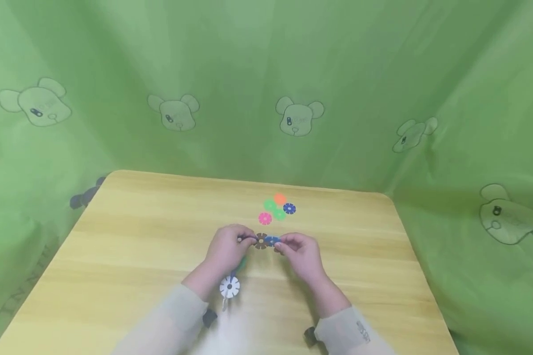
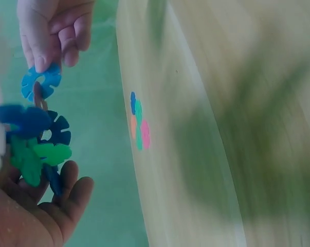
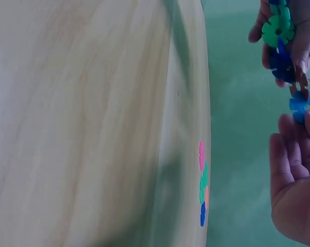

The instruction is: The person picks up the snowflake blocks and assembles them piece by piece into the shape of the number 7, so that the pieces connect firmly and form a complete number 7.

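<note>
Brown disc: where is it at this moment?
In the head view, the brown disc sits between the left hand and the right hand, immediately left of the light blue disc and just below the pink disc in the picture.

Table (image 1: pixel 160 207): pale wood-grain top, rounded far corners. Lying on it, beyond the left hand (image 1: pixel 229 248) and right hand (image 1: pixel 303 255): one pink notched disc (image 1: pixel 262 218), nearest the hands; two green discs (image 1: pixel 269 203); one dark blue disc (image 1: pixel 286 209), rightmost; one orange disc (image 1: pixel 280 199), farthest.
</note>
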The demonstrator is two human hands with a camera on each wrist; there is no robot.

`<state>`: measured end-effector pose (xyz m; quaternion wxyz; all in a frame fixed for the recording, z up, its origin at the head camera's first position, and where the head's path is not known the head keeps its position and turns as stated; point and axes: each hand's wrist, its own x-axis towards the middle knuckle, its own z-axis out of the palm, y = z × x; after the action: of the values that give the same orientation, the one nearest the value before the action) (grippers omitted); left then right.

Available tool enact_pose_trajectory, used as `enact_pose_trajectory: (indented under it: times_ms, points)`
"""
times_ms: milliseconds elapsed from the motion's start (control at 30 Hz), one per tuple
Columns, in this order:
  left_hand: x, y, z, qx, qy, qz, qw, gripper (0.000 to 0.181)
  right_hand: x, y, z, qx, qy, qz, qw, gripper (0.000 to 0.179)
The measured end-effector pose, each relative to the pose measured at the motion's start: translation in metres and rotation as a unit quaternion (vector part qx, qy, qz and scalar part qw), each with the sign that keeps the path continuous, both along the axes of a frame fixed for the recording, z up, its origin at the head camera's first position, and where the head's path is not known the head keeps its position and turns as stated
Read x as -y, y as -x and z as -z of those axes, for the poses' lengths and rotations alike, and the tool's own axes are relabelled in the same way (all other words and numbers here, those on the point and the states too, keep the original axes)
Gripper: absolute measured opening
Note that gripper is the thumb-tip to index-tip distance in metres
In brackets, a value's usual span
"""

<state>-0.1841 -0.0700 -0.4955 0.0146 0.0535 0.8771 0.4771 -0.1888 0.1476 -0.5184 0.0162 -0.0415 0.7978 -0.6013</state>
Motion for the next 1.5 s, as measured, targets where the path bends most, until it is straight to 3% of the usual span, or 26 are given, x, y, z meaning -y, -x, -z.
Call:
enact_pose_trajectory:
  times_ms: [133, 300, 433, 567, 733, 900, 1100, 1233, 1500]
  points:
    - [0.004, -0.004, 0.003, 0.028, 0.008, -0.011, 0.9995, 0.006, -0.012, 0.009, 0.005, 0.013, -0.052, -0.034, 0.9980, 0.022]
    - [0.007, -0.006, 0.007, 0.037, 0.009, -0.015, 0.9992, 0.007, -0.038, 0.039, 0.014, 0.046, -0.150, 0.003, 0.9876, 0.030]
    - [0.006, -0.004, 0.008, 0.033, 0.009, -0.007, 0.9994, 0.009, -0.053, 0.070, 0.022, 0.077, -0.232, 0.023, 0.9694, 0.045]
    - [0.007, -0.001, 0.008, 0.025, 0.020, -0.002, 0.9995, 0.009, -0.052, 0.100, 0.027, 0.083, -0.310, 0.007, 0.9472, 0.061]
    - [0.009, -0.001, 0.008, 0.037, 0.016, -0.003, 0.9992, 0.008, -0.043, 0.125, 0.039, 0.091, -0.351, 0.009, 0.9318, 0.065]
    - [0.009, -0.001, 0.008, 0.048, 0.013, -0.004, 0.9988, 0.008, -0.035, 0.136, 0.044, 0.073, -0.386, 0.022, 0.9195, 0.064]
    - [0.010, -0.001, 0.006, 0.045, 0.012, -0.006, 0.9989, 0.008, -0.024, 0.140, 0.048, 0.097, -0.385, 0.037, 0.9172, 0.064]
    - [0.010, -0.001, 0.006, 0.039, 0.016, -0.004, 0.9991, 0.008, -0.024, 0.143, 0.052, 0.088, -0.398, 0.041, 0.9124, 0.058]
    - [0.009, 0.000, 0.007, 0.041, 0.015, -0.005, 0.9990, 0.008, -0.037, 0.141, 0.051, 0.081, -0.380, 0.019, 0.9211, 0.046]
